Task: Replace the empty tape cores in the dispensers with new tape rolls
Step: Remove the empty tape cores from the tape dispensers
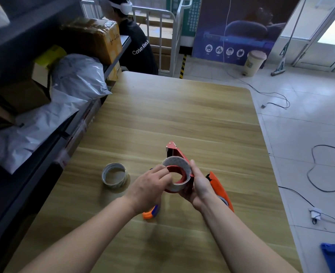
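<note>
Above the table [182,115], near its front: my right hand [199,184] grips the red dispenser [175,149] from the side. My left hand [149,188] pinches the rim of the tape roll [175,159] seated on it. A second roll [115,183] lies flat to the left, apart. An orange dispenser [216,182] lies under my right wrist.

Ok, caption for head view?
Left hand and right hand hold a tape roll on the red dispenser; second roll alongside.

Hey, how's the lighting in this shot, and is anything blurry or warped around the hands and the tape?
Head view: daylight from the glass doors at upper right blows out; the shelf on the left sits dark. Head view: wide-angle bends the table edges; left hand, right hand and tape roll look fairly sharp, with a soft shadow below them.
</note>
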The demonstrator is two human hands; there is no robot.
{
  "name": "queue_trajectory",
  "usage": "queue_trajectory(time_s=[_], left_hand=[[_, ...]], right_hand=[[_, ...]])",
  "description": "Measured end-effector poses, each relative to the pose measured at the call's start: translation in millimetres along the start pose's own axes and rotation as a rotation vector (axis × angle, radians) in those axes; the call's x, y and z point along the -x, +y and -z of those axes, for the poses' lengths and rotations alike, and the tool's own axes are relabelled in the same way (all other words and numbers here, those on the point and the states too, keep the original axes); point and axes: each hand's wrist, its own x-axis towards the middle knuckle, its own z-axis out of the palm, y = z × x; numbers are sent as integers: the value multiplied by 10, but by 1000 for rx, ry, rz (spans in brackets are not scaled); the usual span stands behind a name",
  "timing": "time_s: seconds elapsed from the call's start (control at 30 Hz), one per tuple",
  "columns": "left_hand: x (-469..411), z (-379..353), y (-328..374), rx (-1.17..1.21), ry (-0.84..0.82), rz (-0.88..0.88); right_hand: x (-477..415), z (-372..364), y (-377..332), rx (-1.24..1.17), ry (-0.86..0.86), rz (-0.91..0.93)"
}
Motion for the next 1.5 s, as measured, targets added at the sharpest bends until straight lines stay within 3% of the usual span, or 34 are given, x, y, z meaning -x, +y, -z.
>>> queue_trajectory(time_s=[0.1, 0.27, 0.43, 0.6, 0.7, 1.1, 1.27, 1.4, 1.5], left_hand=[[-39, 15, -54, 54, -8, 89], [-15, 65, -105, -121, -14, -124], [51, 134, -351, -72, 169, 160], [318, 127, -673, -109, 174, 423], [544, 95, -860, -156, 94, 579], [795, 21, -1053, -286, -193, 814], [673, 99, -997, -432, -169, 850], [580, 101, -1085, -180, -67, 1130], [599, 33, -1171, -227, -162, 1051]], right_hand=[[-14, -30, -29, -55, 11, -32], [-17, 66, -68, -38, -10, -62], [5, 104, -8, 31, 79, -22], [71, 85, 55, -4, 60, -7], [90, 71, 117, -29, 76, -3], [50, 127, 355, -7, 68, -5], [95, 91, 403, 194, 90, 5], [66, 127, 448, 269, 145, -1], [70, 142, 469, 259, 135, -3]])
